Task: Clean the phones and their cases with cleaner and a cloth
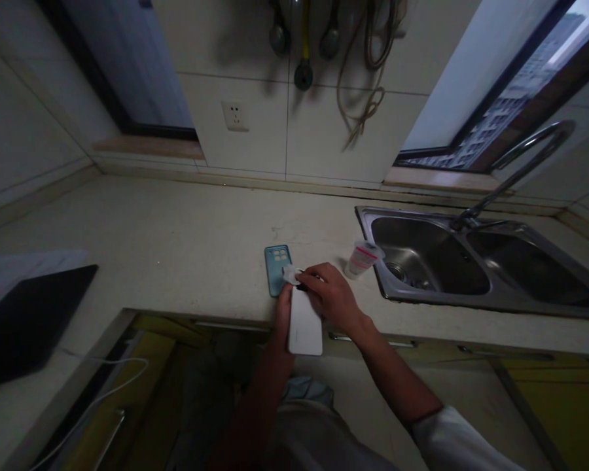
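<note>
A white phone [305, 327] is held over the counter's front edge, its back facing up. My left hand [283, 311] grips it along the left side, fingers mostly hidden beneath. At the phone's camera end, my right hand [331, 294] pinches a crumpled white tissue or wipe [290, 275] against it. Just beyond, a teal phone case [275, 261] with camera cutouts lies on the counter, partly covered by the tissue. A clear plastic packet [360, 260] with a red stripe sits to the right of my right hand.
A steel double sink [380, 275] with a curved faucet [530, 147] is at the right. A black flat panel [29, 320] and a white cable [112, 389] are at the left. The tiled wall has a socket [234, 116] and hanging hoses [304, 65].
</note>
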`<state>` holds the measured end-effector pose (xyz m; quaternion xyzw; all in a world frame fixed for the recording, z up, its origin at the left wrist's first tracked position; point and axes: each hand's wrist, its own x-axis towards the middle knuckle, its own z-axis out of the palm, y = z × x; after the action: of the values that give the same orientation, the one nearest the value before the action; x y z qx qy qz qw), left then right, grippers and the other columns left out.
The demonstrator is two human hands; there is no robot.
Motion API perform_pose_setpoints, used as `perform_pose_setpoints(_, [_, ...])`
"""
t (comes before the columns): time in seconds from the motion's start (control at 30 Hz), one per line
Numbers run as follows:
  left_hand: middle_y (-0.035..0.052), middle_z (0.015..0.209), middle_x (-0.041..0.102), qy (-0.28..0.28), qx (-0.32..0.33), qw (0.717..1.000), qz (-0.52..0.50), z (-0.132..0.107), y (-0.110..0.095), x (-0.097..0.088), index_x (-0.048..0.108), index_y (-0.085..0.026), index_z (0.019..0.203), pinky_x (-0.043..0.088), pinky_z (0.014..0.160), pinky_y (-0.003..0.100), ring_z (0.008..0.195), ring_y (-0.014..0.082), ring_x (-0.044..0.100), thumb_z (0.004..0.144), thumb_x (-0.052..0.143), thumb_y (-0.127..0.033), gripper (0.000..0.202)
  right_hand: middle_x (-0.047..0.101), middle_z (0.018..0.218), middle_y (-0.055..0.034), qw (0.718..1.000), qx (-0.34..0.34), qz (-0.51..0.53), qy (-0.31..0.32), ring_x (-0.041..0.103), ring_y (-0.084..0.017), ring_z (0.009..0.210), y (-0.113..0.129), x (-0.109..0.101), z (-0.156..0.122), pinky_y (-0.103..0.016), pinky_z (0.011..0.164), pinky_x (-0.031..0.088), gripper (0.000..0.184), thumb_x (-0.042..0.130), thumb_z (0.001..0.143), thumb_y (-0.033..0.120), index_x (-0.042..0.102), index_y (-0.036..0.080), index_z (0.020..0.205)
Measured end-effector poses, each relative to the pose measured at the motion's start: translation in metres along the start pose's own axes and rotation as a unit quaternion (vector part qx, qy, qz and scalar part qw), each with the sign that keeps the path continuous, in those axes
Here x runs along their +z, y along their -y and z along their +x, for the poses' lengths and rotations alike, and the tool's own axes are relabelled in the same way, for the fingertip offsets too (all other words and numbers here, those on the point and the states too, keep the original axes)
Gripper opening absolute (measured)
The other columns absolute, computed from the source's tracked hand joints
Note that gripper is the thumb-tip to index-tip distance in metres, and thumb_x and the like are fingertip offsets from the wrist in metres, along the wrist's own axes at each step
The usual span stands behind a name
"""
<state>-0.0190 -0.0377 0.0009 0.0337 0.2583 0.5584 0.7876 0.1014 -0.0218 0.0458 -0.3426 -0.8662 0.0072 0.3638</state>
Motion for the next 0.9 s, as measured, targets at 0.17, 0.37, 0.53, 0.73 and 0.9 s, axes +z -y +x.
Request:
perform_pose_setpoints(0.17, [0.0072, 0.08, 0.072, -0.01, -0.075, 0.997, -0.019, -0.019, -0.002, 0.017, 0.067, -0.013, 0.102, 0.057, 0.074, 0.033, 0.083, 0.0236, 0.071, 0.083, 0.061, -0.042, 0.035, 0.067, 0.096, -0.011, 0.995, 0.093, -0.038, 0.009, 0.057, -0.024, 0.09, -0.006, -0.002, 0.003, -0.037, 0.074, 0.048, 0.03, 0.055, 0.09, 0.01, 0.073, 0.021, 0.112])
perform_pose_setpoints(0.37, [0.0125, 0.092, 0.073, 0.014, -0.094, 0.995, -0.015, -0.03, -0.016, 0.023, 0.067, -0.013, 0.104, 0.058, 0.081, 0.042, 0.091, 0.0275, 0.071, 0.084, 0.054, -0.046, 0.04, 0.065, 0.095, -0.0116, 0.998, 0.065, 0.019, -0.02, 0.057, -0.024, 0.089, -0.018, -0.004, -0.019, -0.036, 0.074, 0.05, 0.031, 0.051, 0.091, 0.009, 0.071, 0.017, 0.113])
perform_pose_setpoints(0.53, [0.0184, 0.112, 0.07, 0.015, -0.084, 0.996, 0.006, -0.03, -0.033, 0.017, 0.063, -0.011, 0.117, 0.058, 0.076, 0.043, 0.094, 0.0293, 0.07, 0.085, 0.049, -0.05, 0.052, 0.065, 0.098, -0.0096, 0.997, -0.001, 0.076, -0.027, 0.058, -0.022, 0.091, -0.012, -0.003, -0.041, -0.035, 0.074, 0.05, 0.03, 0.054, 0.093, 0.013, 0.067, 0.022, 0.119])
perform_pose_setpoints(0.73, [0.0149, 0.103, 0.071, 0.008, -0.037, 0.992, 0.124, -0.027, -0.046, 0.003, 0.062, -0.015, 0.105, 0.042, 0.042, 0.024, 0.061, 0.0168, 0.062, 0.082, 0.057, -0.048, 0.041, 0.066, 0.095, -0.0063, 0.983, 0.043, 0.16, -0.082, 0.06, -0.02, 0.089, -0.006, -0.016, -0.046, -0.035, 0.076, 0.05, 0.036, 0.052, 0.093, 0.009, 0.068, 0.027, 0.12])
perform_pose_setpoints(0.9, [0.0103, 0.111, 0.067, -0.166, 0.216, 0.87, 0.412, -0.02, -0.076, -0.009, 0.06, -0.019, 0.121, 0.049, 0.054, 0.023, 0.077, 0.0156, 0.064, 0.077, 0.066, -0.049, 0.053, 0.069, 0.094, -0.0063, 0.966, 0.142, 0.181, -0.115, 0.064, -0.02, 0.088, -0.017, -0.018, -0.054, -0.035, 0.077, 0.052, 0.025, 0.057, 0.093, 0.017, 0.073, 0.026, 0.11])
